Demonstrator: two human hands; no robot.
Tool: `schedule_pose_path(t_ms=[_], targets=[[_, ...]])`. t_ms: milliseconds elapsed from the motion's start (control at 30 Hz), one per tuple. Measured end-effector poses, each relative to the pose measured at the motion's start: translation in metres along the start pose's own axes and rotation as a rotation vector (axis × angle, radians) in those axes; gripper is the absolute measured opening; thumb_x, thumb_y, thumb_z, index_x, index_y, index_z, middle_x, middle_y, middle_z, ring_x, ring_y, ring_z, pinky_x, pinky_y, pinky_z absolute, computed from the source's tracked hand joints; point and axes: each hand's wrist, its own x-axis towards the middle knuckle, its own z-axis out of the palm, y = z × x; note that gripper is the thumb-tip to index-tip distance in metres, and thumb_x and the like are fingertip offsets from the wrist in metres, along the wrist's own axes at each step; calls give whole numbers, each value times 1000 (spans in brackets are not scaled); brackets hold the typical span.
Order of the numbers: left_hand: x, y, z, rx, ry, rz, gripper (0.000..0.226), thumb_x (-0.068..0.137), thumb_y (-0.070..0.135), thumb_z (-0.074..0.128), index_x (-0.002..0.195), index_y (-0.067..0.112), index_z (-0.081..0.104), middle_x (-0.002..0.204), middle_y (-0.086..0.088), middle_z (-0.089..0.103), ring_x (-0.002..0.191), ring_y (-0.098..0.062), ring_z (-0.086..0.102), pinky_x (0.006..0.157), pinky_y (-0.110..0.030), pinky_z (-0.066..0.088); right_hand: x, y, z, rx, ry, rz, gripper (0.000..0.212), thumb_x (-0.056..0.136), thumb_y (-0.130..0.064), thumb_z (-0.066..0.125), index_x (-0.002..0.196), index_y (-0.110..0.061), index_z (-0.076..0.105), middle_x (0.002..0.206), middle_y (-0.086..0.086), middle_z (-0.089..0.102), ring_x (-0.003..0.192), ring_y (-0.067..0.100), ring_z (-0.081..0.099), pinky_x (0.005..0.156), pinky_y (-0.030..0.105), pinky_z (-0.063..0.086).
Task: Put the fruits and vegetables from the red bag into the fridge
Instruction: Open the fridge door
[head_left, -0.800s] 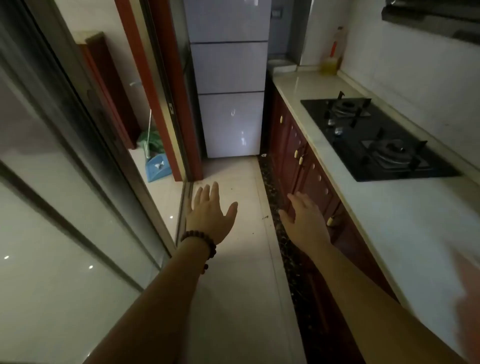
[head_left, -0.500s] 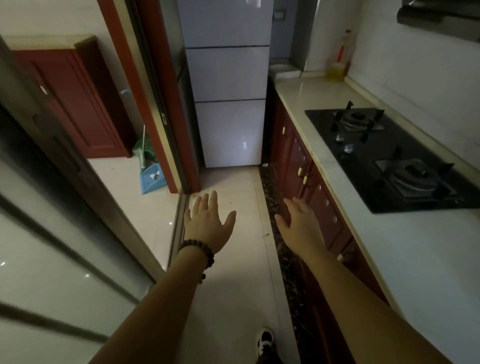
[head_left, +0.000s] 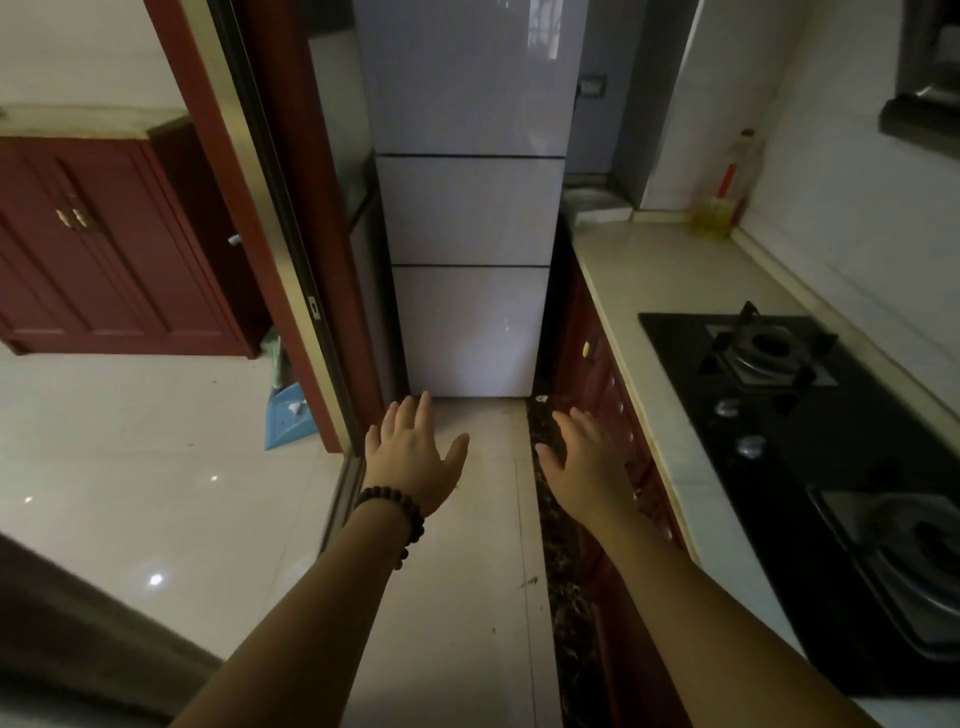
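Note:
A tall white fridge (head_left: 467, 208) with three closed doors stands at the end of the narrow kitchen aisle, straight ahead. My left hand (head_left: 413, 454), with a dark bead bracelet on its wrist, is stretched forward over the floor, fingers spread and holding nothing. My right hand (head_left: 587, 465) reaches forward beside the red base cabinets, also with fingers apart and holding nothing. Both hands are well short of the fridge. No red bag and no fruit or vegetables are in view.
A pale countertop (head_left: 654, 291) runs along the right with a black gas hob (head_left: 810, 441) and an oil bottle (head_left: 719, 208) at its far end. Red cabinet doors (head_left: 597, 374) sit below. A sliding door frame (head_left: 291, 291) borders the left; a blue dustpan (head_left: 285, 421) lies beyond.
The view has moved forward along the aisle, so the fridge is closer and larger. Both hands stay stretched out and empty.

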Motion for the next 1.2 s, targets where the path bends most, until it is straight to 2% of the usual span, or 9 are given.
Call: schedule_pose_path(t_ms=[433,700,867,1200], targets=[[250,-27,9,-49,15,11,74,92,57,35,150,21,9,158,-2,13,146,-20,6,119,-45,8,256,-36,45,-21,41,-43,55,95,-38,45,144,-15,32,153,8,28,143,24,18,116,40,20],[439,-43,-44,-42,106,85,75,92,58,35,151,20,9,158,-4,12,146,-21,4,119,-45,7,433,-84,22,-42,152,-58,55,95,-35,47,143,-10,33,151,12,30,142,26,21,116,39,21],[519,-42,-61,-43,154,116,75,91,59,34,150,22,7,159,-3,10,146,-20,3,119,-45,6,514,-102,18,-48,172,-82,56,96,-36,46,144,-12,33,153,11,28,142,27,19,116,41,21],[681,-47,-73,-65,245,99,76,91,59,36,150,22,7,159,-3,10,146,-20,3,118,-43,4,689,-118,17,-43,264,-178,54,92,-30,54,139,-6,41,148,17,35,140,33,26,113,47,25]])
